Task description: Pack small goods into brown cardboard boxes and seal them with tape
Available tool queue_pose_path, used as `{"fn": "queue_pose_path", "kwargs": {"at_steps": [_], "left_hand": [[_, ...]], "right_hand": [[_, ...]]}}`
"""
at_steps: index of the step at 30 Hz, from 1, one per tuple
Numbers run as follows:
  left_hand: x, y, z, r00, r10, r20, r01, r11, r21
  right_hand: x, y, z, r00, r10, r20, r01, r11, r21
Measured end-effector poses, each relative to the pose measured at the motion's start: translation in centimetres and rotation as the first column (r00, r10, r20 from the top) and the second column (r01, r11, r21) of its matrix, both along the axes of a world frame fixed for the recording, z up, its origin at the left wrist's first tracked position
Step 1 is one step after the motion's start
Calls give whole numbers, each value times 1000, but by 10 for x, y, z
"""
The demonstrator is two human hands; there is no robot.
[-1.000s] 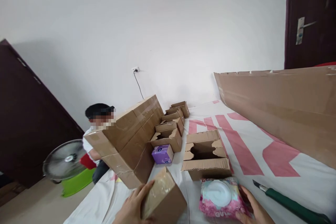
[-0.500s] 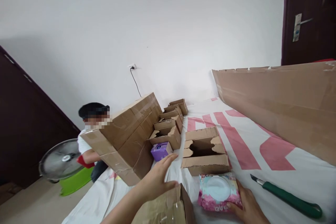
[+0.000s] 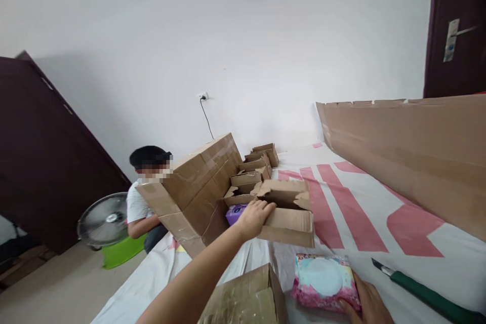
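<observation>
Furthest left, can see a fan [image 3: 112, 218] and a co-worker [image 3: 137, 207], low beside the big carton [image 3: 201, 182]. Next, find the purple pack [image 3: 234, 212] in front of the row of boxes [image 3: 246, 178]. Have lifted the left hand [image 3: 253, 220] off the taped box [image 3: 243, 298], now by itself at the bottom edge, and stretched it out to the open box [image 3: 290, 218], grasping the near left flap with fingers bent over the cardboard. Have brought the open box leftward, close to the purple pack; cannot tell whether touching. Would judge the open box the left hand's present concern, with the taped box set aside. Further right, have kept the right hand [image 3: 369, 299] round the right end of the wipes [image 3: 324, 283], just nearer than the open box. Rightmost, find the knife [image 3: 433, 296], untouched on the cloth [image 3: 410, 268], blade out, with the cardboard sheet [image 3: 402, 147] standing behind.
</observation>
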State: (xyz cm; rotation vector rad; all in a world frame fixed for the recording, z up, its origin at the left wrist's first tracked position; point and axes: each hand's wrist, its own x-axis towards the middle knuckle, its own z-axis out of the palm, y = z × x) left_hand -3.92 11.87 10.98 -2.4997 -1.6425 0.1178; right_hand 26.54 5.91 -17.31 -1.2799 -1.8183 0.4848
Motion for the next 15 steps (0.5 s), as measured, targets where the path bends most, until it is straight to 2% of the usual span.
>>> {"fn": "queue_pose_path", "kwargs": {"at_steps": [3,6,10,15], "left_hand": [[-41,-27,17,992,123,1,-123,988,91],[-79,-55,16,971,240,-15,-237,964,123],[-117,-73,-15,939,339,-61,-334,939,81],[-139,-61,-61,902,426,-66,-423,904,52]], "right_hand": [[0,0,-3,1000,-9,2,9,1000,5],[1,0,-4,1000,-7,11,7,1000,22],[1,2,-7,999,-14,30,13,999,34],[0,1,-15,998,-21,66,16,997,74]]}}
